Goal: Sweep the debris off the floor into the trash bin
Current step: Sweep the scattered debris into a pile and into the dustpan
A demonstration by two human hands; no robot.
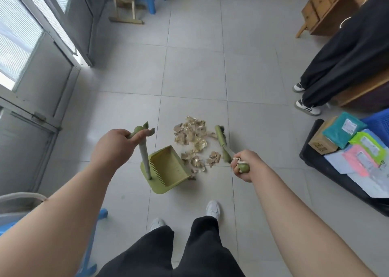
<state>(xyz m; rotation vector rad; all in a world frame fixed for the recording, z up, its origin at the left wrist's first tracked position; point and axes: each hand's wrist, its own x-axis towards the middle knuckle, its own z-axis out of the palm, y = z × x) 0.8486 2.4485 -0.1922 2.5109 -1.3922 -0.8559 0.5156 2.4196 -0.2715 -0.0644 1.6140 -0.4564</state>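
Debris [192, 136] sits mid-frame on the floor [195, 70], between dustpan [168, 169] and broom [221, 144]; your left hand [114, 148] curls its fingers [141, 134] round the dustpan's handle [144, 156] to brace it, your right hand [244, 167] round the broom to push.

Olive green is seen on the dustpan [168, 169] and the broom [221, 142]. The debris [194, 138] is coloured tan and pale gold. The floor [195, 70] is laid in pale grey tiles with darker grout lines.
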